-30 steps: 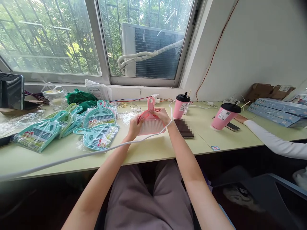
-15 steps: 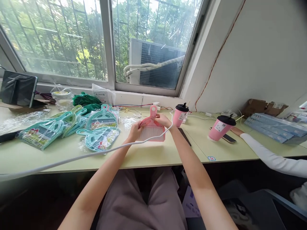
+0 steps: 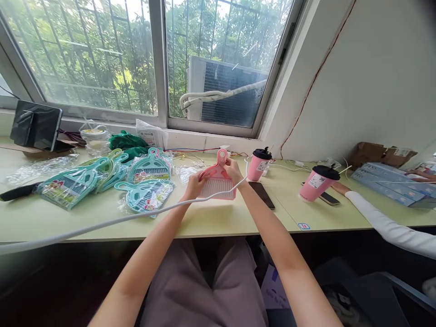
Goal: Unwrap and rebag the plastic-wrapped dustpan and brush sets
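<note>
Between my hands a pink mini dustpan (image 3: pixel 221 157) stands nearly upright over the table, with a brush with pale bristles (image 3: pixel 220 188) nested against it. My left hand (image 3: pixel 195 185) is closed on its left edge, where pink parts overlap under my fingers. At the upper right, just below the looped handle, my right hand (image 3: pixel 233 171) grips the dustpan too. To my left lie several teal dustpan-and-brush sets in clear wrap, the nearest teal set (image 3: pixel 145 196) close to my left forearm. A white cable (image 3: pixel 136 217) crosses in front of my arms.
A phone (image 3: pixel 264 196) lies right of my hands, with a pink cup (image 3: pixel 257 165) behind it. Farther right are a second pink cup (image 3: pixel 316 184), a co-worker's white sleeve (image 3: pixel 378 218) and blue boxes (image 3: pixel 391 186). A tablet (image 3: pixel 37 125) and a black handle (image 3: pixel 17 193) are at far left.
The view has shifted slightly, so the scene sits a little farther right. My hands keep their hold on the dustpan and brush. At far right another person's hand now shows by the blue boxes.
</note>
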